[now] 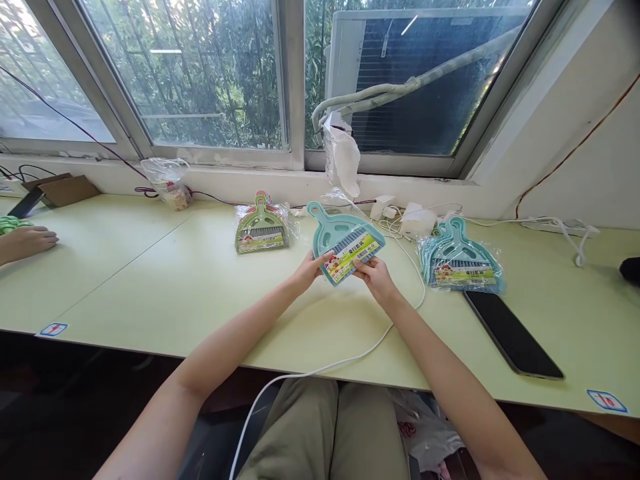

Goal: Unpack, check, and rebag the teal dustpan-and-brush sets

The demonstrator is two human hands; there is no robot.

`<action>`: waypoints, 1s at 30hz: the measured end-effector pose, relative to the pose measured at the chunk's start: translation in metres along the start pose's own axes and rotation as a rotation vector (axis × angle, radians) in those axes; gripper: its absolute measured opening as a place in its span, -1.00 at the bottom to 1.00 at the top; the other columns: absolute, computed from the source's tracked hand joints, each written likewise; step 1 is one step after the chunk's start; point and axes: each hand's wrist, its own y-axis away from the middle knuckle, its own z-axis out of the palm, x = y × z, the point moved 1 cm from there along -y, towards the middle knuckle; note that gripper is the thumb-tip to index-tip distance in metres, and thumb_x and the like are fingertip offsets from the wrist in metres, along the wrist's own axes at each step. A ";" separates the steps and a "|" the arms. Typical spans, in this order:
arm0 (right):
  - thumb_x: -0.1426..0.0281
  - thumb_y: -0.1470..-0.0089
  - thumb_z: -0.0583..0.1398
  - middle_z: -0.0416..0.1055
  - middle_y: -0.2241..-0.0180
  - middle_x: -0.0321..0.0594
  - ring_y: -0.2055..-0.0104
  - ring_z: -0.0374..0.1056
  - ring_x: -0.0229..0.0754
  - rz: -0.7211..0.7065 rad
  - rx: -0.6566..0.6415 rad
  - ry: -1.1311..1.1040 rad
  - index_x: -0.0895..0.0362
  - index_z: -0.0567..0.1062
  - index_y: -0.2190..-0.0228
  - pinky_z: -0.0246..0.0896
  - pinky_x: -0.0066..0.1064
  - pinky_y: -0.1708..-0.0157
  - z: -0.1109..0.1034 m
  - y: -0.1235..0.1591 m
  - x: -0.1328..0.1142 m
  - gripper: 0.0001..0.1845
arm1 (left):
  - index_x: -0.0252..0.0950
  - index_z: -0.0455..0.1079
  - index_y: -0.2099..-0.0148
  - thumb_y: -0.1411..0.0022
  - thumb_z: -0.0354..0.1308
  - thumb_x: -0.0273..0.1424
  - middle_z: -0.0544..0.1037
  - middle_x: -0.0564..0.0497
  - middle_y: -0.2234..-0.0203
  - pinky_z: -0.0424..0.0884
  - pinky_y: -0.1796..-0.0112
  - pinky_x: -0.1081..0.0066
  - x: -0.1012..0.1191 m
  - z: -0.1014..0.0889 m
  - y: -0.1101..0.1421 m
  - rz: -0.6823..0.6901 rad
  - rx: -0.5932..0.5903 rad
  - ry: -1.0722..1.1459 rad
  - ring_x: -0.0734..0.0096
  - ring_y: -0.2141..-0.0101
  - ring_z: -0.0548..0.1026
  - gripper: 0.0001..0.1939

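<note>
Between my two hands is a light-blue dustpan and brush set [333,230] with a yellow-green printed label, tilted above the table. My left hand [309,272] pinches its lower left edge, thumb on the label. At the lower right edge, my right hand [375,275] is closed on the same set. Behind and to the left lies a plastic-wrapped green dustpan set [261,233], with a red one partly hidden behind it. To the right sits a stack of wrapped light-blue dustpan sets [463,257].
A black phone [514,333] lies at the right, touching the wrapped stack. A white cable [350,360] crosses the table and hangs over its front edge. Chargers [417,219] and a clear bag [167,181] stand along the window wall. Another person's hand [30,243] rests at far left.
</note>
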 end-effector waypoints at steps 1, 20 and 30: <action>0.25 0.31 0.47 0.58 0.26 -0.16 0.10 0.49 0.01 -0.008 0.004 -0.002 0.14 0.51 0.35 0.44 -0.09 0.04 0.000 0.000 -0.002 -0.56 | -0.26 0.38 -0.04 0.02 0.35 -0.11 0.56 -0.12 0.08 0.48 0.11 0.23 0.000 0.001 0.001 -0.013 -0.010 -0.017 0.16 0.10 0.54 -0.40; 0.30 0.20 0.39 0.56 0.19 -0.19 0.12 0.49 -0.03 -0.002 0.071 -0.025 0.10 0.49 0.31 0.43 -0.14 0.02 0.002 0.001 -0.003 -0.65 | -0.32 0.31 0.01 -0.03 0.29 -0.11 0.58 -0.13 0.18 0.48 0.27 0.26 -0.016 0.015 0.008 0.028 -0.018 -0.141 0.26 0.38 0.59 -0.44; 0.29 0.16 0.32 0.57 0.24 -0.28 0.08 0.46 -0.14 -0.098 0.396 -0.135 0.06 0.50 0.38 0.43 -0.39 0.16 -0.026 -0.010 -0.007 -0.77 | -0.37 0.34 0.06 0.02 0.30 0.01 0.59 -0.20 0.21 0.43 0.42 0.38 -0.017 0.021 0.012 0.031 -0.098 -0.232 0.24 0.40 0.60 -0.36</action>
